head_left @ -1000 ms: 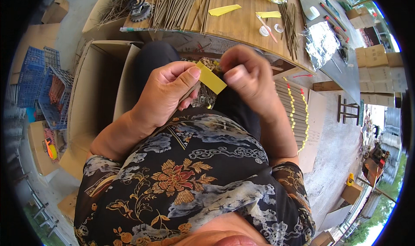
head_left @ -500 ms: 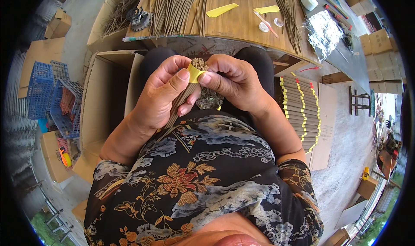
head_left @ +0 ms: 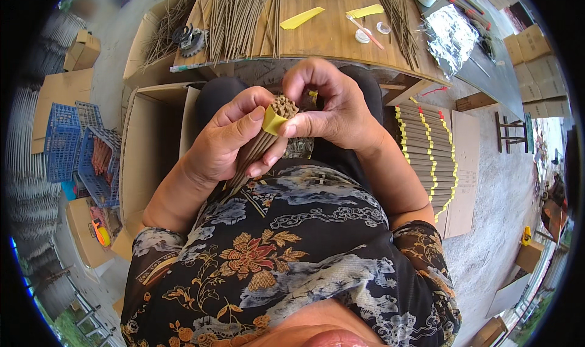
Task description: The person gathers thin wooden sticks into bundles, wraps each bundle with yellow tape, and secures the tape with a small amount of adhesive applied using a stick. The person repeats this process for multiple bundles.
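Note:
A bundle of thin brown incense sticks slants across my lap, its cut ends facing up and away from me. Around its top runs a yellow paper band. My left hand is closed round the bundle just under and beside the band, thumb on the paper. With its thumb, my right hand presses the band's right side; its curled index finger is lifted at the far side of the stick ends. The lower end of the bundle lies against my patterned shirt.
On the wooden table ahead lie loose sticks, yellow paper strips and a small white pot. Banded bundles rest on cardboard at right. An open carton and blue crates stand at left.
My right index finger has risen away from the band, while its thumb stays on the paper. The left hand keeps its hold, and the bundle's top now faces me more.

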`<state>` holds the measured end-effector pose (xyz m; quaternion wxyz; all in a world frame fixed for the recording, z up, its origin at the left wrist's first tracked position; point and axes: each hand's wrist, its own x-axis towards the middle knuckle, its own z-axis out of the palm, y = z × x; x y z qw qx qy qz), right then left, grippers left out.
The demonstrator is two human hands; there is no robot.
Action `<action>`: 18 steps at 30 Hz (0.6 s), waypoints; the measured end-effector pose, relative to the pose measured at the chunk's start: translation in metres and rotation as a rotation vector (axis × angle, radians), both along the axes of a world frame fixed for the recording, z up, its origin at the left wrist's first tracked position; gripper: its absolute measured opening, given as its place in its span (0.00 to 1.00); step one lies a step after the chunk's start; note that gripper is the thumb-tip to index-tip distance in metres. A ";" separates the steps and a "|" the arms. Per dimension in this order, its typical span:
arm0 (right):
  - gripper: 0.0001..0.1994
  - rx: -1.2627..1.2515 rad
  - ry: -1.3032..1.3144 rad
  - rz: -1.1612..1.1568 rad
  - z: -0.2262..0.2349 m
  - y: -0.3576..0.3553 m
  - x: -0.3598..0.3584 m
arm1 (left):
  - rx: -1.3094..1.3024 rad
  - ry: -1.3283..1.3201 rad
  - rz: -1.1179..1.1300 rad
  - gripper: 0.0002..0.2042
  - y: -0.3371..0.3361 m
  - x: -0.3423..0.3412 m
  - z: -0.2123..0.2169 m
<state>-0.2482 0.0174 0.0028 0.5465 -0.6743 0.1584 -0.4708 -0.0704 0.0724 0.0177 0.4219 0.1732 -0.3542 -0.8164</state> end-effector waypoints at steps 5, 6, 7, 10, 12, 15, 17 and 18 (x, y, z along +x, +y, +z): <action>0.17 -0.494 -0.005 -0.081 0.020 -0.012 -0.014 | -0.186 -0.141 -0.004 0.13 -0.012 -0.012 0.018; 0.17 -0.510 -0.014 -0.105 0.026 -0.010 -0.016 | -0.250 -0.200 0.023 0.15 -0.015 -0.013 0.022; 0.17 -0.533 0.022 -0.143 0.035 -0.007 -0.020 | -0.395 -0.340 0.076 0.15 -0.017 -0.015 0.030; 0.17 -0.636 0.083 -0.260 0.050 -0.008 -0.033 | -0.716 -0.639 0.112 0.19 -0.029 -0.019 0.050; 0.18 -0.698 0.106 -0.301 0.054 -0.011 -0.041 | -0.773 -0.709 -0.019 0.24 -0.039 -0.023 0.057; 0.17 -0.716 0.155 -0.325 0.059 -0.018 -0.052 | -0.612 -0.589 -0.072 0.22 -0.049 -0.034 0.051; 0.19 -0.707 0.135 -0.302 0.054 -0.025 -0.056 | -0.529 -0.547 -0.094 0.23 -0.056 -0.040 0.046; 0.19 -0.719 0.142 -0.307 0.052 -0.030 -0.061 | -0.569 -0.486 0.018 0.24 -0.057 -0.051 0.039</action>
